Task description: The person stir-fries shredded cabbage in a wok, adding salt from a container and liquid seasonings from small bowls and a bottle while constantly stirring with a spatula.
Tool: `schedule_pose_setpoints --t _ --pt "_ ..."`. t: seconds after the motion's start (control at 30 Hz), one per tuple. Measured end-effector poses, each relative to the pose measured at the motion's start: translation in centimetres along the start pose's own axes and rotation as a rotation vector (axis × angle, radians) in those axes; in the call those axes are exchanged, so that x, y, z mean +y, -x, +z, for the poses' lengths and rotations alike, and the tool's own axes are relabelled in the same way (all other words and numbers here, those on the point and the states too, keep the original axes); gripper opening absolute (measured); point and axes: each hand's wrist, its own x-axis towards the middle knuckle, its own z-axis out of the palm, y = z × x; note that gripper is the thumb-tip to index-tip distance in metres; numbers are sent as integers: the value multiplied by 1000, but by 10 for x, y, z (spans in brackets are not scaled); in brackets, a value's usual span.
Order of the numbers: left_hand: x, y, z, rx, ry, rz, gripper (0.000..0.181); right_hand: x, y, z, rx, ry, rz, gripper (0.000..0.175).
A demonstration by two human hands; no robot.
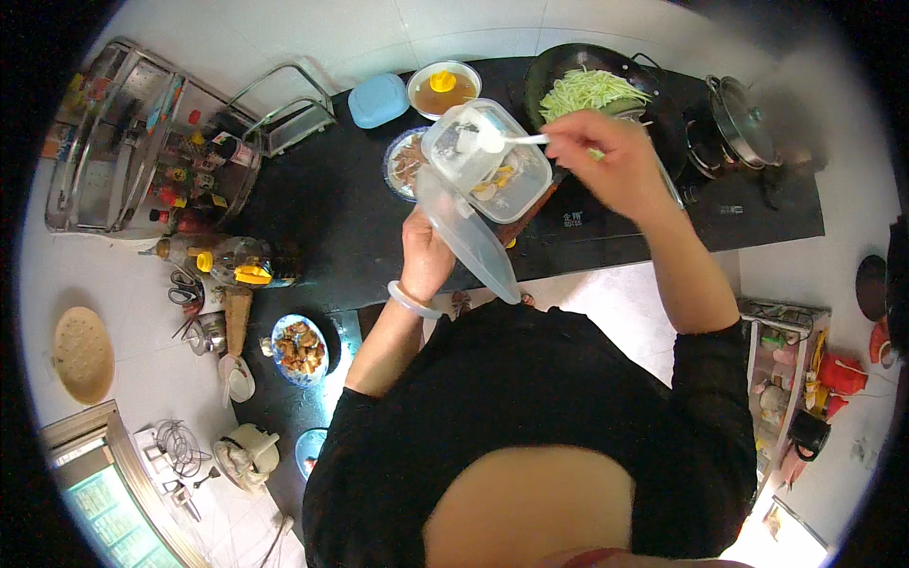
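Observation:
My left hand (427,252) holds a clear plastic container (461,160) with white powder in it, its translucent lid (472,245) hanging open towards me. Between the fingers of my right hand (603,156) is the handle of a small white spoon (525,140), whose bowl is over the container and seems to carry white powder. Below this container sits another clear plastic box (522,188) with yellowish pieces visible in it. Close to my right hand, a dark wok (543,71) holds pale green shreds (589,92). A patterned dish (389,170) of brownish strips is partly hidden behind the container.
A metal bowl (419,69) of brownish liquid holds a yellow object. Beside it is a light blue lidded box (378,101). Further right stands a glass-lidded pot (738,117). On the left are a metal rack (121,142), oil bottles (238,261) and a plate of food (300,350).

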Motion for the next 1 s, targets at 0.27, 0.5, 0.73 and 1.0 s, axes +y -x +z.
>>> schedule_pose_setpoints --t 0.27,0.5,0.73,1.0 --pt "0 -4 11 -27 -8 173 31 -12 -12 48 -297 261 -104 12" --pt "4 2 4 -40 -32 102 26 -7 -17 44 -95 -494 394 16" --pt "4 5 2 -10 118 -170 26 22 -3 14 229 -930 651 17" --pt "-14 6 2 -6 227 -311 29 99 9 -60 661 -491 527 14"
